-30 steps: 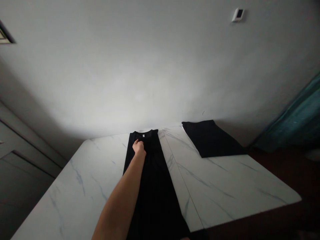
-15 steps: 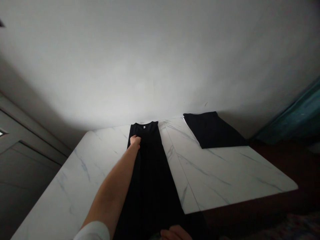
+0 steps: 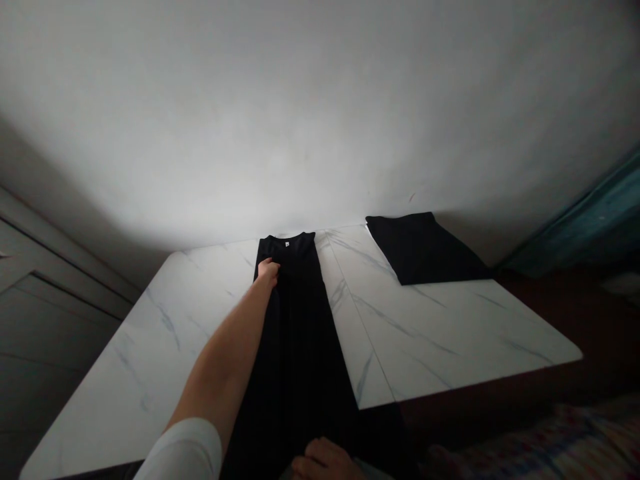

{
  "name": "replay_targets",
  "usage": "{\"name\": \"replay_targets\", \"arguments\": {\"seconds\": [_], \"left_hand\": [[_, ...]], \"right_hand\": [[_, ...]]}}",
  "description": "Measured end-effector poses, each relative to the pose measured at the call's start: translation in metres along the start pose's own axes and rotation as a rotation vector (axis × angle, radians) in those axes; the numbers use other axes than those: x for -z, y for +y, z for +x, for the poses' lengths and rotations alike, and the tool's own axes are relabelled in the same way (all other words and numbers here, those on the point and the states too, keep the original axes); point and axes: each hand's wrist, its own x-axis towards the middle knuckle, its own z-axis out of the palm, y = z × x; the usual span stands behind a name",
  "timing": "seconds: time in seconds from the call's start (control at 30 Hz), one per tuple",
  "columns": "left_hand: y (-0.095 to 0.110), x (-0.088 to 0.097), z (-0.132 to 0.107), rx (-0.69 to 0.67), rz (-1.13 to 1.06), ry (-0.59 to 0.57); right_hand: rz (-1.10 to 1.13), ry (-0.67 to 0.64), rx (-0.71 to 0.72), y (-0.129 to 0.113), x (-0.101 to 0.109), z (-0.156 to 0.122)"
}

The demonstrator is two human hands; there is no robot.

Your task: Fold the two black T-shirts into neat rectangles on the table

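Observation:
A long black garment (image 3: 305, 333) lies lengthwise down the middle of the table, its far end near the wall. That end has a curved opening with a small white label. My left hand (image 3: 269, 270) reaches out to the garment's upper left side, fingers bent and closed on the cloth. At the bottom edge of the view, my right hand (image 3: 325, 460) is curled in front of the garment's dark near part. What its fingers hold, if anything, is hidden.
The white marbled table (image 3: 430, 333) has a seam right of the garment and stands against a pale wall (image 3: 300, 133). A folded black cloth (image 3: 425, 250) lies at the back right. Left is a panelled door or cabinet (image 3: 45, 320); patterned fabric (image 3: 575, 440) shows at lower right.
The view has tilted slightly, so the table and cloth sit a little higher. My right hand has shifted left and up. My left hand keeps its place on the garment.

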Motion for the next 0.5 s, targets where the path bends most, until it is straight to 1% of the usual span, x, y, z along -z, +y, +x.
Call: {"name": "replay_targets", "arguments": {"seconds": [0.1, 0.13, 0.17, 0.2, 0.23, 0.3, 0.33, 0.37, 0.4, 0.47, 0.5], "left_hand": [[0.001, -0.002, 0.001, 0.004, -0.007, 0.022], [0.001, -0.002, 0.001, 0.005, -0.005, 0.029], [0.001, -0.003, 0.001, 0.006, 0.0, 0.035], [0.001, -0.003, 0.001, 0.006, 0.006, 0.041], [0.0, -0.004, 0.002, 0.004, 0.015, 0.046], [-0.001, -0.005, 0.001, -0.004, 0.039, 0.057], [-0.002, -0.005, 0.001, -0.012, 0.054, 0.063], [-0.003, -0.005, 0.0, -0.02, 0.072, 0.066], [-0.003, -0.005, -0.001, -0.028, 0.091, 0.066], [-0.003, -0.004, -0.004, -0.049, 0.136, 0.057], [-0.002, -0.003, -0.005, -0.061, 0.164, 0.052]], "right_hand": [[0.07, 0.113, -0.013, -0.002, 0.005, -0.016], [0.092, 0.151, -0.067, -0.001, 0.011, -0.024], [0.113, 0.185, -0.182, 0.001, 0.018, -0.033], [0.136, 0.222, -0.358, 0.004, 0.026, -0.041], [0.168, 0.267, -0.569, 0.009, 0.035, -0.047], [0.298, 0.342, -0.974, 0.018, 0.05, -0.053], [0.398, 0.353, -1.117, 0.023, 0.055, -0.051], [0.511, 0.331, -1.191, 0.027, 0.058, -0.049], [0.624, 0.279, -1.217, 0.03, 0.059, -0.045], [0.765, 0.146, -1.223, 0.031, 0.06, -0.04], [0.778, 0.096, -1.222, 0.029, 0.06, -0.041]]}}
